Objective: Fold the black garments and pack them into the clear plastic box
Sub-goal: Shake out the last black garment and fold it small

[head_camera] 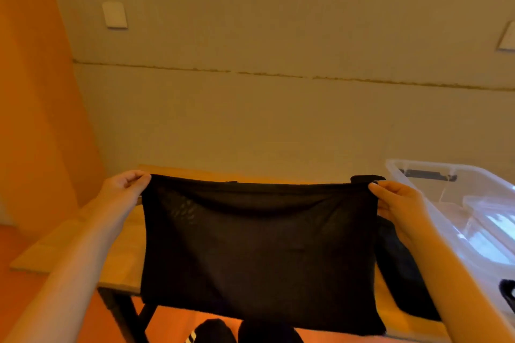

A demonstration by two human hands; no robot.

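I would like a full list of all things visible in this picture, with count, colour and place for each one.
black garment: one, black, held up over the table, stretched between both hands.
second black garment: one, black, on the table, right of the held one.
clear plastic box: one, transparent, right side of the table.
wooden table: one, light wood, dark legs, by the wall.
wall plates: two, white, upper left and right edge.
left hand: pinches the top left corner.
right hand: pinches the top right corner.

light wooden worktop (83,234) on dark legs, clear plastic box (457,220) sitting on its right side, heap of black garments (401,267) just beside the box
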